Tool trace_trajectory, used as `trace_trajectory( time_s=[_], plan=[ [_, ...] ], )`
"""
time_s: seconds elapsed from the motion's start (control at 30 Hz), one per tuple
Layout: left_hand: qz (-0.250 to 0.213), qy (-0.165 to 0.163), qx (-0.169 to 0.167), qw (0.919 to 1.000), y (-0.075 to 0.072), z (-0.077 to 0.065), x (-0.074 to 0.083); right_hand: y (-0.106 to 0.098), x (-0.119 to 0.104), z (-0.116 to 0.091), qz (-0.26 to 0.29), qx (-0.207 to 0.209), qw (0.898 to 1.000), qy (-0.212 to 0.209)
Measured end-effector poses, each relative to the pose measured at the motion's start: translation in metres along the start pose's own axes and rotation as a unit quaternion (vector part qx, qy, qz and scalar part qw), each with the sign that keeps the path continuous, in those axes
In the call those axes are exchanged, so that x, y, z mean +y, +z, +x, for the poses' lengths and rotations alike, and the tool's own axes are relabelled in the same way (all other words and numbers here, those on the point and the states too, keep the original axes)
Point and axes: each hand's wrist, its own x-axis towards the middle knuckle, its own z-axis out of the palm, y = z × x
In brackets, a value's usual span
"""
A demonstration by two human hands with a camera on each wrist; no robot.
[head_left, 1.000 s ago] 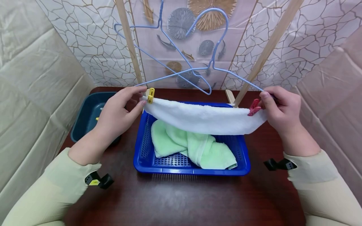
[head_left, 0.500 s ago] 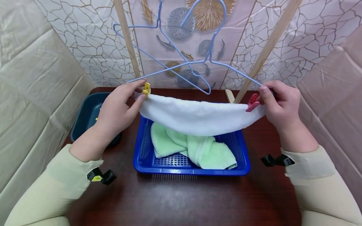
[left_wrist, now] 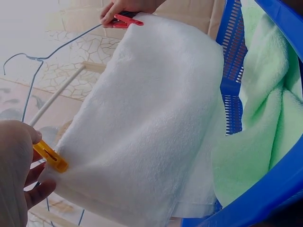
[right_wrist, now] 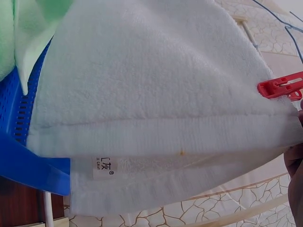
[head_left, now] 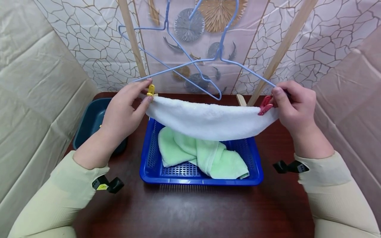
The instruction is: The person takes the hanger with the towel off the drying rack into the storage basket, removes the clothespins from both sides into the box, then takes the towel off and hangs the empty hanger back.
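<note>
A white towel (head_left: 205,120) hangs folded over the lower bar of a blue wire clothes hanger (head_left: 244,68), above the basket. A yellow clothespin (head_left: 151,90) clips its left end and a red clothespin (head_left: 265,105) its right end. My left hand (head_left: 126,107) holds the hanger's left end, fingers and thumb around the yellow clothespin and towel corner. With the right hand (head_left: 297,115) I grip the hanger's right end beside the red clothespin, thumb on top. The right wrist view shows the towel's hemmed edge and a printed label (right_wrist: 104,169). The hanger's hook runs out of the head view.
A blue basket (head_left: 200,181) holding a green towel (head_left: 221,162) stands on the dark red table (head_left: 190,211). At left is a dark green tub (head_left: 86,124), partly behind my left arm. Another blue hanger (head_left: 175,69) hangs at the back between wooden posts (head_left: 281,53).
Both hands have risen and shifted slightly left, carrying the hanger and white towel upward and away; the hook has passed out of the top of the head view. The basket stays put.
</note>
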Motion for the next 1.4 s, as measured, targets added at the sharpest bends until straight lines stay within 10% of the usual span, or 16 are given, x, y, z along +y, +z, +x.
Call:
trace_trajectory(
  time_s=[1.4],
  plan=[
    [-0.031,-0.06,-0.05,0.9965,0.004,-0.009,-0.002,-0.002,0.009,-0.012,-0.018,-0.027,0.999,0.003]
  ],
)
